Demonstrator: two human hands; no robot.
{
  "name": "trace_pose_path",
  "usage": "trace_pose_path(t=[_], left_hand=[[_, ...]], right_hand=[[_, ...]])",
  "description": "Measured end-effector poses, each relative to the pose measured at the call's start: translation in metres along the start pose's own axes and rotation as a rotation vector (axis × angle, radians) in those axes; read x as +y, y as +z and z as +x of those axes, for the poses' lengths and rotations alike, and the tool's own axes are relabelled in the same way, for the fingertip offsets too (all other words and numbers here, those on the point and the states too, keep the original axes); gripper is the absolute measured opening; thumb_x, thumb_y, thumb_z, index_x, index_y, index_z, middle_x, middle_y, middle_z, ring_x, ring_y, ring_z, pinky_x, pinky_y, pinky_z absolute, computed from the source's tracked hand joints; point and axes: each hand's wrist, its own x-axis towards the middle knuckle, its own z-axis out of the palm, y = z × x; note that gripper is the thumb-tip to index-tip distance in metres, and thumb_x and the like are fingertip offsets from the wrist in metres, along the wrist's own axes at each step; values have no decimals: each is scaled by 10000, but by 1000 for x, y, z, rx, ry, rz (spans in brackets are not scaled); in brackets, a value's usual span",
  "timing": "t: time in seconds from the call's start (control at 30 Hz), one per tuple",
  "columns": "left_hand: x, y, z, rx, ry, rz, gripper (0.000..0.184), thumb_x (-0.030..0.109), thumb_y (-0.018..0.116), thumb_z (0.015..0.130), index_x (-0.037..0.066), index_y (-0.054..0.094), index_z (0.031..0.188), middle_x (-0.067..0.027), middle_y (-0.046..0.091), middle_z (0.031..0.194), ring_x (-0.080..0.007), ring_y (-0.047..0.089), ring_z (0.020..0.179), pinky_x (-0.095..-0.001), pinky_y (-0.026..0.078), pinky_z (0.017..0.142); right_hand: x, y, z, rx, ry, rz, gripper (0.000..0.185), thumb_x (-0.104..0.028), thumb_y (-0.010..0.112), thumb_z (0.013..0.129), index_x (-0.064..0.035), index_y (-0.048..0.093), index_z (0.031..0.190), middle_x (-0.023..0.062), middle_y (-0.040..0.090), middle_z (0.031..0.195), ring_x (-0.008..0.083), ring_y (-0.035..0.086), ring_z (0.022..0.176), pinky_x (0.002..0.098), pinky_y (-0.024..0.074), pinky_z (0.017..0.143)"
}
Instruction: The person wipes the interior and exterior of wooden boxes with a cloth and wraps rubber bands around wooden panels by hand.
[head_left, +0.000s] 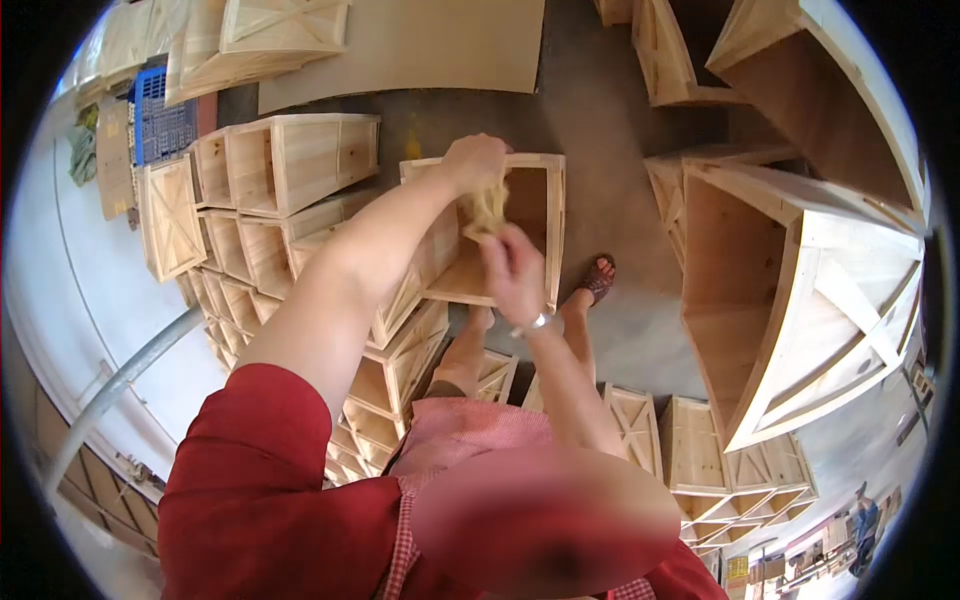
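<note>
Both hands are over an open-fronted wooden crate (556, 215) standing in front of my body. A crumpled yellowish cloth (487, 208) hangs between them. My left hand (475, 165) is closed on the cloth's upper end, near the crate's far edge. Lower and slightly to the right, my right hand (514, 270), with a silver band on its wrist, has its fingers closed at the cloth's lower end. Motion blurs the fingers and cloth a little.
Stacked wooden crates (325, 150) fill the left side. Large crates (740, 300) stand at the right. A brown board (420, 50) lies beyond the crate. A blue basket (160, 125) is at the upper left. A person (865, 525) is at the far lower right.
</note>
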Motion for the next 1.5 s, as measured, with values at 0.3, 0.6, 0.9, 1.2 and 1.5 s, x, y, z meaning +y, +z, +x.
trace_pose_path(t=[0.3, 0.6, 0.9, 1.2, 1.5], left_hand=[[4, -19, -8, -96, -10, 68, 294, 223, 612, 772, 131, 654, 1049, -138, 643, 1016, -323, 603, 943, -404, 501, 788], [-50, -14, -101, -14, 366, -519, 527, 442, 703, 702, -9, 601, 955, -190, 639, 893, -253, 637, 881, -374, 499, 728], [115, 118, -64, 12, -247, -1221, 661, 347, 736, 680, -27, 488, 1166, -98, 561, 1083, -204, 538, 1002, -329, 456, 829], [55, 94, -162, -133, -182, -1511, 485, 6, 512, 796, -7, 415, 1270, -136, 498, 1238, -288, 522, 1097, -403, 474, 879], [-76, -3, -289, -663, 72, -905, 512, 362, 577, 845, -6, 537, 1197, -128, 596, 799, -218, 589, 795, -347, 454, 819]], right_hand=[[-10, 81, -45, 16, 56, -46, 147, -188, 490, 906, -47, 531, 903, 239, 534, 709, 416, 547, 663, 447, 422, 571], [-42, 196, -159, -754, -251, -213, 143, -169, 524, 833, -75, 624, 791, 149, 619, 720, 323, 595, 628, 419, 483, 600], [27, 89, -246, -376, 48, -213, 159, -89, 535, 759, -55, 529, 914, 162, 610, 703, 312, 603, 606, 397, 463, 556], [70, -69, -256, 405, 307, -252, 203, -119, 510, 745, -117, 683, 852, 164, 654, 843, 320, 633, 803, 392, 491, 759], [64, -168, -294, 703, 515, -485, 491, -469, 462, 842, -16, 649, 881, 237, 631, 873, 386, 611, 844, 437, 476, 789]])
